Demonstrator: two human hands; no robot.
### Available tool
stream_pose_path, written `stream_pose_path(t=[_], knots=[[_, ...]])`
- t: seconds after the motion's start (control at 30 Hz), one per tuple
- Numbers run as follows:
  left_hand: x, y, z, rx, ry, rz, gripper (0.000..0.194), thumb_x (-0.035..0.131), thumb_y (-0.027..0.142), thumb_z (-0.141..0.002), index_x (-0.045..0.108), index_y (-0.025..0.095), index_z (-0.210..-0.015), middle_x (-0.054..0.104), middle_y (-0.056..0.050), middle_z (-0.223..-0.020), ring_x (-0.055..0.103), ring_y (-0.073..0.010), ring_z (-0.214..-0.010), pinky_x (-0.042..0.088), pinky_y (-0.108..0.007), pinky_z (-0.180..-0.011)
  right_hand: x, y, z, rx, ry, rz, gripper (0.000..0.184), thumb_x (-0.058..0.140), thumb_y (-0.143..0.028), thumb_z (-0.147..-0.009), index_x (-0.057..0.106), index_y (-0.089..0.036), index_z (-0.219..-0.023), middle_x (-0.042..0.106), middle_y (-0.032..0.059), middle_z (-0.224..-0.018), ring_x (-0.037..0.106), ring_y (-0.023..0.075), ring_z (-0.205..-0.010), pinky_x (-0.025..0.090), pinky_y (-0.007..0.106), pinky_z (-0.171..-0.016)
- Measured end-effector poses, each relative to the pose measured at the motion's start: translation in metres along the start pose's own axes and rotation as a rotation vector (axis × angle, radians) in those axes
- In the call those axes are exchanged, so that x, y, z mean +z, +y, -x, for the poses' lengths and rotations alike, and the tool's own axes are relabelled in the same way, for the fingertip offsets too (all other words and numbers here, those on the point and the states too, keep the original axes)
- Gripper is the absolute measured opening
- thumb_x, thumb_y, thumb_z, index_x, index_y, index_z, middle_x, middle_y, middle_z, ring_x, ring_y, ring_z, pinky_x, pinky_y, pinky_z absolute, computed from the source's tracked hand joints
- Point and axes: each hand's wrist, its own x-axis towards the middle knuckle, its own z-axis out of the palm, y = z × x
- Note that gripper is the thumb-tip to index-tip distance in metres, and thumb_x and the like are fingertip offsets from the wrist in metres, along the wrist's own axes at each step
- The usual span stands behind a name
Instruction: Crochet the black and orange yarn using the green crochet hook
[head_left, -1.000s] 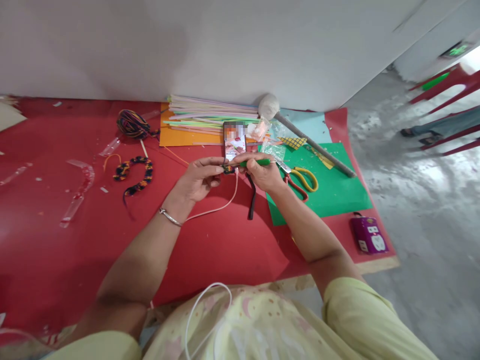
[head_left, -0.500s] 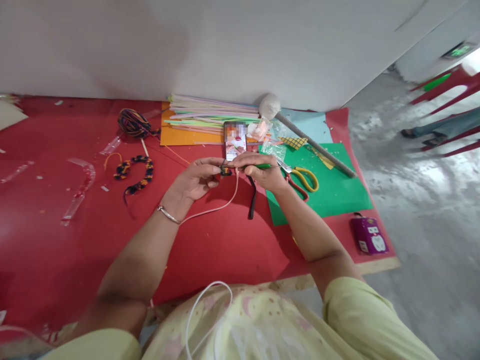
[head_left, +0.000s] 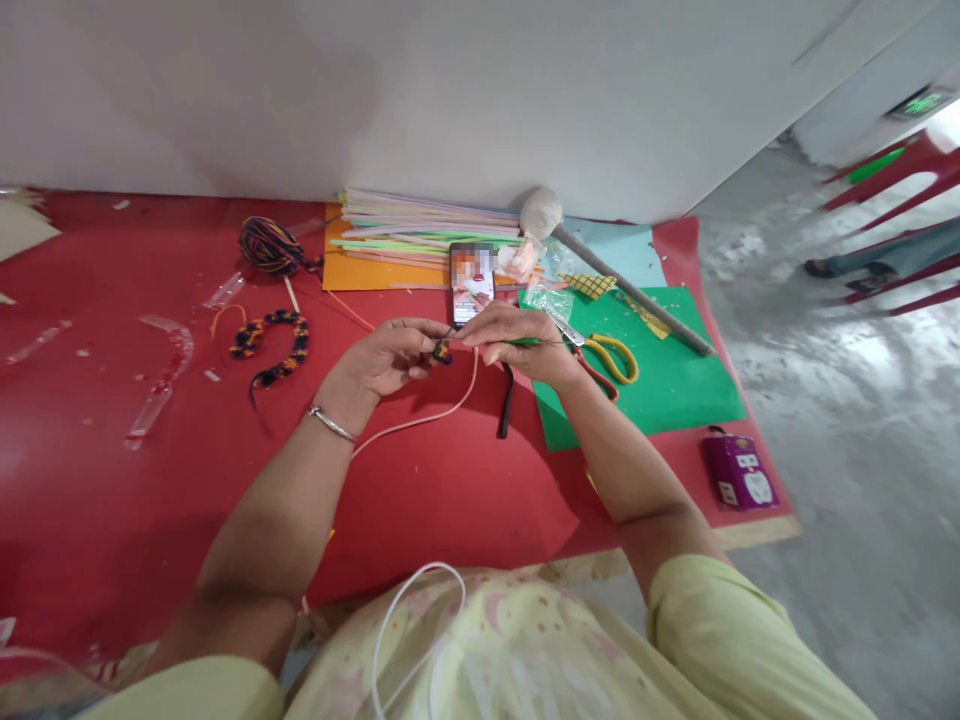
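My left hand (head_left: 386,358) is closed, pinching a small dark piece of crochet work (head_left: 443,353) with orange and yellow flecks. My right hand (head_left: 525,335) is wrapped round a crochet hook (head_left: 527,342) with a green handle, its tip close to the work at my left fingertips. Fingers hide part of the hook and of the piece. A phone (head_left: 472,300) with a lit screen stands just beyond both hands. To the left lies a curved crocheted strip (head_left: 300,345) in the same colours, below a ball of multicoloured yarn (head_left: 268,246).
Scissors (head_left: 624,360) with yellow and red handles lie on a green sheet (head_left: 675,390). Behind are pale pipe cleaners (head_left: 427,215) and a stick with a round white head (head_left: 540,212). A purple box (head_left: 739,470) sits near the right edge. A cable (head_left: 420,425) crosses the red tabletop.
The hook has turned slightly in my right hand, and less of its green handle shows. The small crochet piece has tilted and shifted a little left at my left fingertips.
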Motion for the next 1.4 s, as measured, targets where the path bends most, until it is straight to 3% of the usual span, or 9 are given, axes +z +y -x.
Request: stream_pose_path(t=[0.23,0.5,0.67,0.83,1.07,1.13,1.3,1.4], knots=[[-0.002,0.002,-0.001,0.036,0.064,-0.082,0.031,0.082,0.012,-0.053,0.084,0.012,-0.084,0.076,-0.009,-0.075,0.062,-0.0104,-0.054,0.036,-0.017,-0.041,-0.001,-0.002,0.0,-0.024,-0.019,0.115,0.026,0.082,-0.049,-0.087,0.086,-0.036,-0.109,0.084,0.006,-0.112,0.075,0.0235,-0.104,0.054,0.045,-0.107],[0.001,0.003,0.001,0.031,0.048,-0.165,0.028,0.08,0.013,-0.049,0.084,0.015,-0.076,0.076,-0.008,-0.071,0.062,-0.0122,-0.053,0.038,-0.019,-0.04,0.0,-0.006,0.0,0.037,-0.02,0.009,0.027,0.074,-0.051,-0.095,0.086,-0.029,-0.105,0.084,0.0066,-0.099,0.076,0.0216,-0.096,0.057,0.041,-0.097],[0.002,0.001,0.001,0.029,0.071,-0.202,0.028,0.078,0.016,-0.048,0.085,0.015,-0.075,0.074,-0.006,-0.067,0.056,-0.0099,-0.045,0.037,-0.02,-0.037,0.002,-0.01,0.001,0.111,0.055,-0.054,0.032,0.07,-0.054,-0.097,0.087,-0.027,-0.095,0.083,0.0056,-0.09,0.076,0.0204,-0.091,0.058,0.037,-0.093],[0.007,-0.001,0.001,0.123,0.079,-0.163,0.026,0.083,0.014,-0.049,0.085,0.016,-0.075,0.077,-0.007,-0.073,0.061,-0.0098,-0.052,0.041,-0.019,-0.043,0.008,-0.005,0.005,0.306,0.159,-0.202,0.04,0.067,-0.057,-0.097,0.087,-0.023,-0.094,0.081,0.0055,-0.084,0.075,0.0176,-0.08,0.06,0.033,-0.082],[0.02,-0.011,-0.002,0.205,0.092,-0.088,0.036,0.092,0.015,-0.053,0.087,0.017,-0.089,0.08,-0.009,-0.079,0.07,-0.0143,-0.064,0.039,-0.018,-0.046,0.025,0.004,0.004,0.443,0.266,-0.501,0.042,0.084,-0.061,-0.081,0.085,-0.019,-0.082,0.079,0.0048,-0.077,0.074,0.0143,-0.069,0.062,0.028,-0.072],[0.023,-0.012,-0.003,0.225,0.104,-0.062,0.038,0.092,0.015,-0.054,0.086,0.017,-0.091,0.08,-0.009,-0.08,0.072,-0.0152,-0.067,0.038,-0.018,-0.046,0.028,0.002,0.003,0.466,0.297,-0.573,0.043,0.088,-0.061,-0.076,0.084,-0.019,-0.081,0.078,0.0043,-0.077,0.074,0.0139,-0.069,0.061,0.027,-0.069],[0.025,-0.013,-0.004,0.306,0.156,-0.013,0.037,0.092,0.014,-0.055,0.086,0.018,-0.092,0.078,-0.005,-0.078,0.061,-0.0079,-0.055,0.034,-0.018,-0.044,0.027,-0.001,0.0,0.45,0.44,-0.625,0.041,0.093,-0.059,-0.069,0.082,-0.02,-0.076,0.077,0.0015,-0.076,0.074,0.0129,-0.068,0.059,0.025,-0.067],[0.026,-0.013,-0.004,0.335,0.193,-0.031,0.037,0.091,0.015,-0.056,0.085,0.019,-0.092,0.078,-0.004,-0.077,0.061,-0.0085,-0.055,0.036,-0.019,-0.044,0.028,0.002,0.001,0.463,0.441,-0.589,0.042,0.091,-0.061,-0.071,0.082,-0.02,-0.078,0.076,0.0012,-0.076,0.074,0.0131,-0.069,0.059,0.025,-0.068]])
